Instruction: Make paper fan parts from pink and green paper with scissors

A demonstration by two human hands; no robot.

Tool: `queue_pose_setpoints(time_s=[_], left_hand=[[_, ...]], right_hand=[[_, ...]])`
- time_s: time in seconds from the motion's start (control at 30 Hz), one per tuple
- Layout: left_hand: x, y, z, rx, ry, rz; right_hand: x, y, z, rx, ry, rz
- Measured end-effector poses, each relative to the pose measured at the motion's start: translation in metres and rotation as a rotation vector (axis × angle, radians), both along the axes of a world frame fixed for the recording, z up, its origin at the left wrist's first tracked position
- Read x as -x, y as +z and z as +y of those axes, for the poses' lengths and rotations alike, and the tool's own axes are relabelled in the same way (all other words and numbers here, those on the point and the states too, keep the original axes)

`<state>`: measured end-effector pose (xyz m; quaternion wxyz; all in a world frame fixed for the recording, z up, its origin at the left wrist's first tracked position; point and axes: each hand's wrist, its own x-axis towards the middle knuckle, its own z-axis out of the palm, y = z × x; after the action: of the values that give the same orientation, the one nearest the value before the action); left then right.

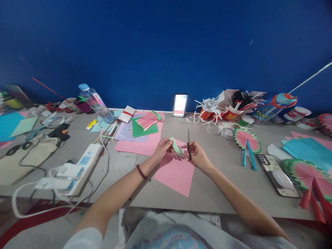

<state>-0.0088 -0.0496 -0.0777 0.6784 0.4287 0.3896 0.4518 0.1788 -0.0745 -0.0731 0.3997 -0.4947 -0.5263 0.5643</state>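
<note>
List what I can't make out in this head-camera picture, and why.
All in the head view:
Upright lit screen: its content, pixelated.
Scissors: part of the handles, behind the grip of the right hand.
Phone lying at right: part of its back, under the white mouse.
Upper far-right watermelon-patterned fan: the rest, cut off by the picture's edge.

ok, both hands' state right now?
Left hand: closed, pinching a pale green paper strip.
Right hand: closed on scissors, blades up; can't tell whether it also touches the strip.
</note>
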Motion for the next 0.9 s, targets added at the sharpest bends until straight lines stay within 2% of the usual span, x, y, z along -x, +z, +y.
queue_pose_setpoints(time_s=[0.13, 0.33, 0.43, 0.67, 0.9], left_hand=[[-0.003, 0.006, -0.004, -0.007, -0.118, 0.051], [-0.003, 0.006, -0.004, -0.028, -0.033, 0.028], [-0.002, 0.004, -0.002, -0.031, -0.018, 0.029], [-0.004, -0.003, -0.004, -0.116, -0.144, 0.051], [-0.002, -0.005, 0.001, -0.071, 0.018, 0.051]], right_hand=[[0.003, -0.003, -0.002, -0.016, 0.072, 0.063], [0.003, -0.006, -0.003, -0.028, 0.137, -0.029], [0.002, -0.008, -0.002, -0.002, 0.102, -0.015], [0.001, -0.008, 0.002, 0.105, -0.001, 0.004], [0.006, -0.002, -0.002, 0.126, 0.034, 0.019]])
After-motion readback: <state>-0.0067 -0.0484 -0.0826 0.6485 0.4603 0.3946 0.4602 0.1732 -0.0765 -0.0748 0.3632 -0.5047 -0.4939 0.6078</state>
